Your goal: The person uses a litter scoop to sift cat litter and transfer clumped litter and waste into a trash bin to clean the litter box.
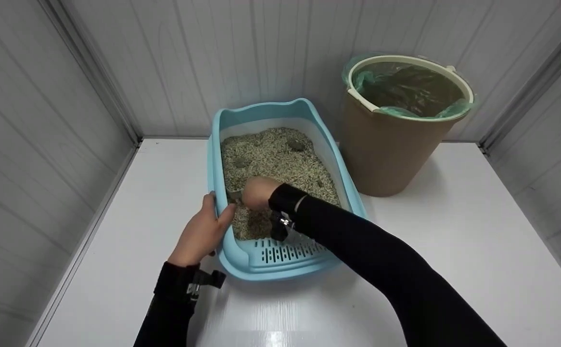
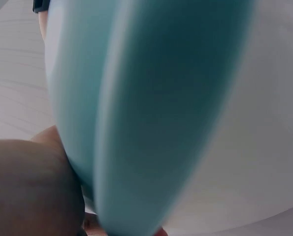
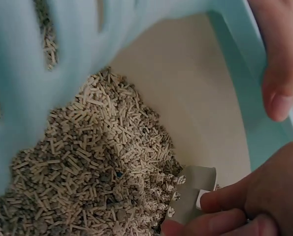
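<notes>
The head view looks steeply down from above the white table (image 1: 453,231), taking in the whole light-blue plastic litter tray (image 1: 347,188). The left wrist view sits pressed up close to that tray's outer wall (image 2: 151,118), blurred. The right wrist view looks closely into the tray's interior at the beige pellet litter (image 3: 102,162), shared with the head view.

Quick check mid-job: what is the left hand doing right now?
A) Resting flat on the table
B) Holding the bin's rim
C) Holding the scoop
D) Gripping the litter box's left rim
D: the left hand grips the left rim of the blue litter box, thumb over the edge.
</notes>
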A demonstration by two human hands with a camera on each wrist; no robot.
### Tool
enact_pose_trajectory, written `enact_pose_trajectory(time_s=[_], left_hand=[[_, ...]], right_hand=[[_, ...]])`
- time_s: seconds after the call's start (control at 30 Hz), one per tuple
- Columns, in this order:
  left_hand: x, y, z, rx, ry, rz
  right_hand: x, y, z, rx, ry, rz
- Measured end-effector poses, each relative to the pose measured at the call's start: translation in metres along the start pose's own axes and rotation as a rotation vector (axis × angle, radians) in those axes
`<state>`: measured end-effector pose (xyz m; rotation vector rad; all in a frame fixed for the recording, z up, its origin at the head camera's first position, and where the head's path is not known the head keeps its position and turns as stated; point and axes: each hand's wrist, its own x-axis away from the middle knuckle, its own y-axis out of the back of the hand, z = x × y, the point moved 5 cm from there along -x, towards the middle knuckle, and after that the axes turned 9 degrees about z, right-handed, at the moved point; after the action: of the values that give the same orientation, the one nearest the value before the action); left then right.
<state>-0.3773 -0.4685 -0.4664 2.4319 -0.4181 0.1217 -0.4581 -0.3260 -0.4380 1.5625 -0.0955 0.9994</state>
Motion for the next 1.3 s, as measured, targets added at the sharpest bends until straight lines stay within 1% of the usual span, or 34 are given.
enact_pose_trajectory(time_s=[0.1,0.23,0.3,0.4,0.57,0.73,0.83,0.97,1.13,1.3], left_hand=[[0.000,-0.002,0.000,-0.003,-0.007,0.002],[0.000,-0.005,0.000,0.004,-0.008,0.005],[-0.001,-0.006,-0.001,0.006,-0.013,-0.002],[-0.001,-0.008,-0.002,0.008,-0.020,-0.012],[0.000,-0.009,-0.005,-0.005,-0.020,-0.025],[0.000,-0.009,-0.008,-0.008,-0.025,-0.026],[0.000,-0.007,-0.007,0.003,-0.015,-0.022],[0.001,-0.005,-0.008,-0.004,-0.017,-0.025],[0.002,-0.003,-0.005,0.000,-0.022,-0.029],[0.003,-0.001,0.000,0.005,-0.015,-0.027]], right_hand=[[-0.008,0.002,-0.002,-0.034,-0.009,-0.042],[-0.018,0.002,-0.009,-0.196,-0.045,-0.138],[-0.024,0.001,-0.012,-0.228,-0.053,-0.177],[-0.032,0.000,-0.016,-0.246,-0.053,-0.246],[-0.044,0.000,-0.021,-0.250,-0.056,-0.319],[-0.046,0.003,-0.025,-0.258,-0.060,-0.344],[-0.048,0.003,-0.029,-0.294,-0.068,-0.336],[-0.053,0.001,-0.036,-0.377,-0.085,-0.323],[-0.056,0.006,-0.039,-0.374,-0.067,-0.367],[-0.057,0.010,-0.040,-0.380,-0.078,-0.427]])
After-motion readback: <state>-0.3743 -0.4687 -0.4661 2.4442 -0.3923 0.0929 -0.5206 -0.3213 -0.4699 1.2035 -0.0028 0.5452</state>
